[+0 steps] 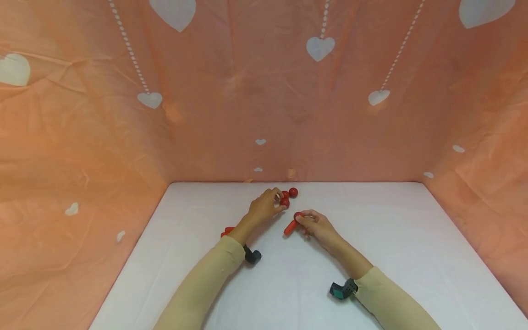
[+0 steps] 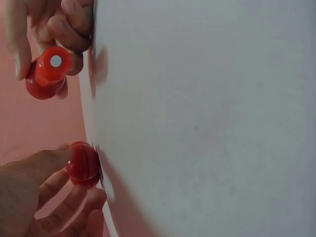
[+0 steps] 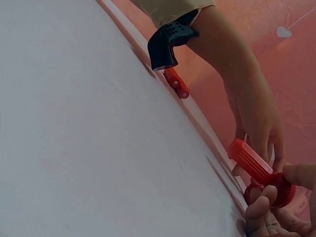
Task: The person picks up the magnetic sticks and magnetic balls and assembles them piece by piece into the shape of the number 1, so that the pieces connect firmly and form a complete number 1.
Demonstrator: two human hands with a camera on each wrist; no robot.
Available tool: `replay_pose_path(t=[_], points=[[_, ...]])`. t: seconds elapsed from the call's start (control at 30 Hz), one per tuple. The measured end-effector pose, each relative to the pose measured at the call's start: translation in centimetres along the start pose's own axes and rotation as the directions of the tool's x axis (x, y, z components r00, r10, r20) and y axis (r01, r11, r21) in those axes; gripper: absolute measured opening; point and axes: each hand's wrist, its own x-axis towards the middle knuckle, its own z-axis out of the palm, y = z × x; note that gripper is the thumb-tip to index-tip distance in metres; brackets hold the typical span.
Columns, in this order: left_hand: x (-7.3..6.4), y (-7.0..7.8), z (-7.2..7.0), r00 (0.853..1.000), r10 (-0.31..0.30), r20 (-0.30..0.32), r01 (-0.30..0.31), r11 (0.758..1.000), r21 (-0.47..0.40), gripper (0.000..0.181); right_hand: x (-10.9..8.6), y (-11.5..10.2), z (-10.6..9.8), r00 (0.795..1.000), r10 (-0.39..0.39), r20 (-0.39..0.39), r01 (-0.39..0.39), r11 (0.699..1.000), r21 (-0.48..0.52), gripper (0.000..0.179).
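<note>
Red plastic-looking pieces lie or are held on a white tabletop [image 1: 412, 247], enclosed by an orange-pink curtain [image 1: 235, 110] printed with pale hearts [image 1: 320, 48]. Right hand [image 1: 321, 229]: thumb and fingers pinch a glossy ball [image 1: 298, 215], from which a grooved rod [image 1: 290, 228] extends obliquely towards the near left; the left wrist view shows a pale dot on the rod's end face. Left hand [image 1: 265, 205]: placed farther back, its thumb meets one of the loose red balls [image 1: 285, 202] while the other fingers bend around the group; whether it grasps that ball firmly cannot be told. Of this group, one outer ball [image 1: 293, 192] lies just beyond the left fingertips, towards the right. Two separate red rods [image 1: 229, 230] rest on the tabletop beside the left forearm, close together, pale dots on their ends visible in the right wrist view. Both arms wear beige sleeves [image 1: 206, 275]; a dark wrist device [image 1: 253, 255] projects below the left cuff, and a second dark device [image 1: 343, 289] beside the right cuff.
</note>
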Motion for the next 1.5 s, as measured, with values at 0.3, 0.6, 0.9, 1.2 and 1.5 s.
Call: replay_pose_path(t=[0.3, 0.6, 0.9, 1.2, 1.5], points=[[0.2, 0.1, 0.2, 1.0, -0.015, 0.003, 0.015, 1.0, -0.024, 0.038, 0.1, 0.0, 0.1, 1.0, 0.011, -0.004, -0.011, 1.0, 0.023, 0.044], [0.2, 0.2, 0.3, 0.999, -0.029, 0.016, 0.03, 0.999, -0.018, 0.037, 0.2, 0.1, 0.2, 1.0, 0.007, -0.006, -0.007, 1.0, 0.031, 0.044], [0.1, 0.3, 0.4, 0.999, -0.042, 0.014, 0.042, 0.998, -0.049, 0.033, 0.3, 0.3, 0.1, 1.0, 0.001, -0.007, -0.001, 1.0, 0.014, 0.045], [-0.4, 0.2, 0.5, 0.998, -0.055, 0.014, 0.055, 0.998, -0.026, 0.031, 0.5, 0.4, 0.0, 1.0, 0.003, -0.005, -0.002, 1.0, 0.026, 0.046], [-1.4, 0.4, 0.2, 0.998, -0.067, 0.018, 0.068, 0.997, -0.045, 0.035, 0.4, 0.5, -0.1, 1.0, -0.007, 0.007, 0.006, 0.998, 0.07, 0.046]])
